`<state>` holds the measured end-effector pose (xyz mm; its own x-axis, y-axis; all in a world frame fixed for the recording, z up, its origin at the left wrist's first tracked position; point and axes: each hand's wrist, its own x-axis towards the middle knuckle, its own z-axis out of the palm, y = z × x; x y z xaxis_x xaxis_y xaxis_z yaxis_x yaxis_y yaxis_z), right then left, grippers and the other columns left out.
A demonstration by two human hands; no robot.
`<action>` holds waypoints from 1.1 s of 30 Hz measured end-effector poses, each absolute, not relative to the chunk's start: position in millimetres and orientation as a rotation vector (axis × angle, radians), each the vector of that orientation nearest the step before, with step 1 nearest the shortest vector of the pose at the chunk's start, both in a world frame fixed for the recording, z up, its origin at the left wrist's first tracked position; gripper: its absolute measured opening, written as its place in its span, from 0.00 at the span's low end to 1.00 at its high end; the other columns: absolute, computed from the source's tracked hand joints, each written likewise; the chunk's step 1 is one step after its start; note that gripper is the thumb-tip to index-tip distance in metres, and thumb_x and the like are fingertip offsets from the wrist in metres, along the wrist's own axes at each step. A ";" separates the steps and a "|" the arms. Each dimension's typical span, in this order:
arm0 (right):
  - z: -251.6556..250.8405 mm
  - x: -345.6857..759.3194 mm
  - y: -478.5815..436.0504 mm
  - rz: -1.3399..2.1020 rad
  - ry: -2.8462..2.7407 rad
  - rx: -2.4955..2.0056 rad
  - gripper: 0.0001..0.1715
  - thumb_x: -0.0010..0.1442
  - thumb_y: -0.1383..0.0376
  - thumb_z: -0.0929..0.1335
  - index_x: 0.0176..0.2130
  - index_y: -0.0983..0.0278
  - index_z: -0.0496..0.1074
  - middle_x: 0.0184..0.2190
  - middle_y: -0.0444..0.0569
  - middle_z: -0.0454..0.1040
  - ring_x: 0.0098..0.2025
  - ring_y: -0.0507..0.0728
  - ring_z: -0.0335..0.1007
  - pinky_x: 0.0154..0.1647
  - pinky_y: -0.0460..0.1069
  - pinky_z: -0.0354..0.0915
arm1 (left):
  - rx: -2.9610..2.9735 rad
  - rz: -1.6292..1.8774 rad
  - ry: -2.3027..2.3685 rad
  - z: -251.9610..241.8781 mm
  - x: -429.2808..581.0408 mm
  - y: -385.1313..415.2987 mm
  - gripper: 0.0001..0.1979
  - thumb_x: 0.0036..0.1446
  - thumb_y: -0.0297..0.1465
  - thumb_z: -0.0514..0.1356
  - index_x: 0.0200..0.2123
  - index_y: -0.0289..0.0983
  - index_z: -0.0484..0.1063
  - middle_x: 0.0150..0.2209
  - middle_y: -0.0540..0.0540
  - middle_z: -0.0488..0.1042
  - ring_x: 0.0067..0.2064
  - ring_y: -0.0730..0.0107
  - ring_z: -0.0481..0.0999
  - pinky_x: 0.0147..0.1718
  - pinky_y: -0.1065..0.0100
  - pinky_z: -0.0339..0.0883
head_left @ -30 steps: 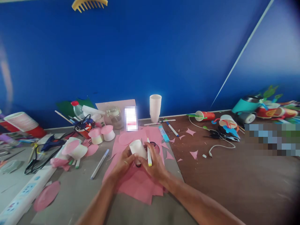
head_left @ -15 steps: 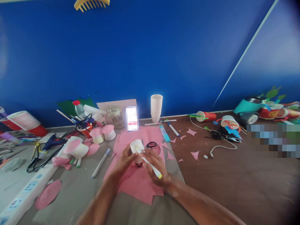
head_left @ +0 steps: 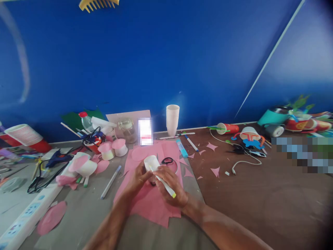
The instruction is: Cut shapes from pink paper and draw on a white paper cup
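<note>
My left hand (head_left: pixel 139 178) is closed around a small white paper cup (head_left: pixel 151 161), tilted with its opening facing up and away. In my right hand (head_left: pixel 170 180) is a white marker (head_left: pixel 166 186) with a yellow end pointing back toward me. The marker's front tip meets the cup's side near my left thumb; any mark there is too small to make out. Beneath both hands lies pink paper (head_left: pixel 149 205). Just past my right hand, a black-handled tool, probably scissors (head_left: pixel 167 160), rests on the paper, partly hidden.
Pink-topped white cups (head_left: pixel 119 147) stand left of the paper, near an uncapped-looking marker (head_left: pixel 111 182) and a power strip (head_left: pixel 28 215). A cup stack (head_left: pixel 172 119) stands by the wall beside a lit phone (head_left: pixel 145 131). Pink scraps (head_left: pixel 215 171) and a cable (head_left: pixel 246 162) lie right.
The whole view has shifted slightly. Both hands keep their grip, and the marker's yellow end has moved a little left; the cup stays nearly in place.
</note>
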<state>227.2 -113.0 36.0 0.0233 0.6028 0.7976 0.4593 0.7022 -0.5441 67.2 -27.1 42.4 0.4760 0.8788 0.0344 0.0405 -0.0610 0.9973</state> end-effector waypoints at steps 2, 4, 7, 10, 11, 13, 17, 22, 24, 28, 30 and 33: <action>35.9 226.1 -112.4 0.098 -1.619 -0.862 0.23 0.66 0.69 0.64 0.58 0.55 0.71 0.42 0.53 0.80 0.47 0.65 0.79 0.51 0.63 0.76 | 1.474 0.842 0.845 43.8 67.8 -27.7 0.27 0.50 0.46 0.73 0.48 0.35 0.76 0.42 0.42 0.79 0.42 0.57 0.75 0.42 0.63 0.68; 36.0 225.3 -112.9 0.089 -1.626 -0.886 0.23 0.66 0.69 0.64 0.58 0.56 0.71 0.42 0.53 0.80 0.48 0.65 0.78 0.52 0.63 0.76 | 1.476 0.844 0.840 44.1 68.1 -28.2 0.27 0.50 0.46 0.72 0.47 0.36 0.76 0.42 0.42 0.79 0.41 0.58 0.75 0.41 0.64 0.68; 36.3 225.2 -113.9 0.113 -1.627 -0.927 0.22 0.66 0.69 0.64 0.57 0.57 0.72 0.43 0.54 0.80 0.49 0.65 0.78 0.53 0.63 0.75 | 1.476 0.854 0.849 44.4 68.3 -29.0 0.27 0.50 0.46 0.72 0.47 0.36 0.76 0.41 0.43 0.79 0.41 0.57 0.75 0.41 0.64 0.68; 36.7 226.1 -112.7 0.102 -1.660 -0.908 0.22 0.66 0.69 0.64 0.57 0.58 0.72 0.43 0.55 0.80 0.48 0.66 0.78 0.52 0.63 0.76 | 1.486 0.863 0.871 44.4 68.3 -29.5 0.25 0.50 0.45 0.72 0.46 0.35 0.76 0.40 0.43 0.79 0.41 0.57 0.75 0.41 0.63 0.68; 37.0 226.4 -111.9 0.090 -1.670 -0.900 0.21 0.66 0.69 0.64 0.57 0.58 0.72 0.42 0.55 0.80 0.47 0.66 0.78 0.51 0.63 0.76 | 1.488 0.864 0.872 44.1 68.2 -29.5 0.25 0.50 0.45 0.73 0.45 0.35 0.76 0.39 0.43 0.79 0.40 0.57 0.75 0.41 0.64 0.68; 37.8 226.7 -110.6 0.084 -1.676 -0.892 0.21 0.66 0.68 0.64 0.57 0.58 0.72 0.42 0.55 0.80 0.46 0.66 0.78 0.49 0.64 0.76 | 1.481 0.867 0.866 43.0 67.7 -29.1 0.24 0.51 0.44 0.73 0.46 0.35 0.76 0.39 0.44 0.79 0.40 0.58 0.76 0.41 0.64 0.69; 39.1 226.5 -110.7 0.123 -1.669 -0.895 0.21 0.67 0.68 0.64 0.57 0.59 0.73 0.41 0.56 0.81 0.46 0.67 0.79 0.50 0.65 0.76 | 1.462 0.860 0.869 41.0 66.5 -27.6 0.25 0.51 0.43 0.73 0.47 0.35 0.76 0.40 0.43 0.79 0.40 0.58 0.76 0.41 0.64 0.69; 37.1 226.8 -112.1 0.147 -1.632 -0.902 0.21 0.68 0.68 0.63 0.57 0.58 0.72 0.42 0.54 0.82 0.48 0.66 0.79 0.51 0.63 0.77 | 1.486 0.861 0.868 43.5 66.1 -27.2 0.26 0.50 0.44 0.73 0.48 0.35 0.76 0.44 0.41 0.79 0.44 0.56 0.76 0.43 0.62 0.69; 36.5 227.4 -112.3 0.187 -1.603 -0.896 0.21 0.69 0.67 0.62 0.58 0.56 0.72 0.43 0.53 0.82 0.49 0.66 0.79 0.51 0.63 0.78 | 1.472 0.865 0.872 44.1 65.9 -27.2 0.26 0.50 0.44 0.73 0.48 0.36 0.76 0.44 0.41 0.80 0.44 0.55 0.76 0.44 0.62 0.69; 37.1 228.3 -112.2 0.263 -1.546 -0.931 0.17 0.71 0.64 0.62 0.55 0.55 0.73 0.43 0.54 0.82 0.45 0.65 0.80 0.48 0.61 0.78 | 1.412 0.881 0.847 41.1 65.1 -26.3 0.26 0.50 0.44 0.73 0.47 0.35 0.77 0.40 0.42 0.80 0.40 0.57 0.76 0.39 0.63 0.69; 37.4 228.4 -112.0 0.274 -1.506 -0.942 0.15 0.71 0.64 0.62 0.53 0.57 0.74 0.41 0.54 0.82 0.42 0.63 0.80 0.44 0.58 0.79 | 1.387 0.901 0.837 39.1 65.0 -25.5 0.27 0.49 0.44 0.74 0.48 0.35 0.76 0.40 0.42 0.80 0.39 0.58 0.76 0.38 0.64 0.68; 37.6 228.4 -112.0 0.268 -1.443 -0.957 0.14 0.71 0.64 0.62 0.51 0.58 0.75 0.39 0.51 0.81 0.40 0.61 0.80 0.41 0.55 0.78 | 1.371 0.915 0.849 37.9 65.4 -24.9 0.29 0.47 0.45 0.75 0.48 0.34 0.76 0.40 0.42 0.80 0.40 0.58 0.76 0.38 0.64 0.68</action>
